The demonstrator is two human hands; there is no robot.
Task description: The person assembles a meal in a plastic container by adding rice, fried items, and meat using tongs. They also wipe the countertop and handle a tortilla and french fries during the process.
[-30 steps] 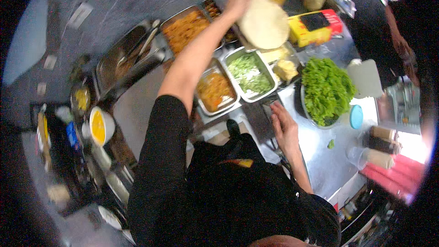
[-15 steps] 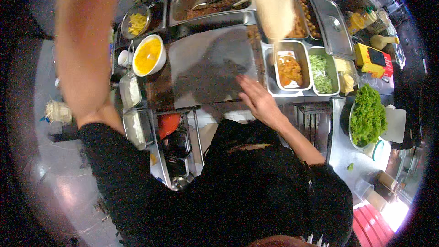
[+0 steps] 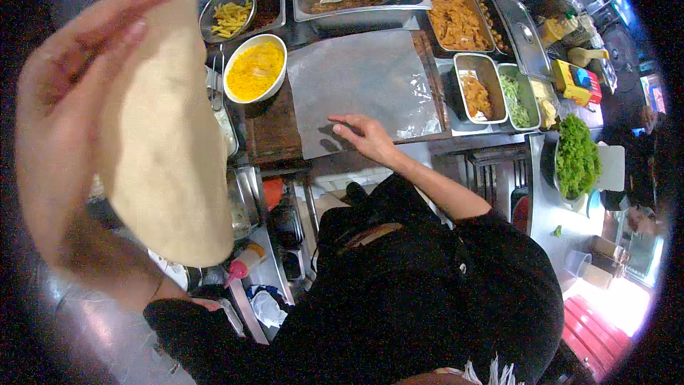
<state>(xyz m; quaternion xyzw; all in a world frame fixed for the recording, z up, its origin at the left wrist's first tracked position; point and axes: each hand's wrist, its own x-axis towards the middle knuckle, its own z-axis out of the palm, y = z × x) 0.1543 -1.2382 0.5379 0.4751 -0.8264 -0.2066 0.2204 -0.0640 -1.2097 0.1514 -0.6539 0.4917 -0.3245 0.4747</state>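
A pale, floppy flatbread (image 3: 167,150) hangs close to the camera on the left, its upper part pinched in my raised left hand (image 3: 68,114). The bread's lower end is rounded and dangles free. My right hand (image 3: 367,139) is over the near part of a translucent paper sheet (image 3: 356,75), fingers loosely stretched out and holding nothing. A shadow falls beside its fingertips; whether they touch the sheet I cannot tell. Under the sheet is a dark wooden board (image 3: 269,128). Just left of the sheet stands a white bowl (image 3: 283,75) of yellow food.
Behind the board are a bowl of fries (image 3: 230,20) and a steel tray (image 3: 363,14) with utensils. Orange food (image 3: 459,20) fills a pan to the right, near shredded green vegetable (image 3: 516,100). Leafy lettuce (image 3: 578,153) sits on the right counter, a pink-tipped bottle (image 3: 246,262) lower left.
The flatbread has come from the top centre over to the left, and my left hand now shows gripping it. My right hand has shifted left across the sheet. The view has also shifted.
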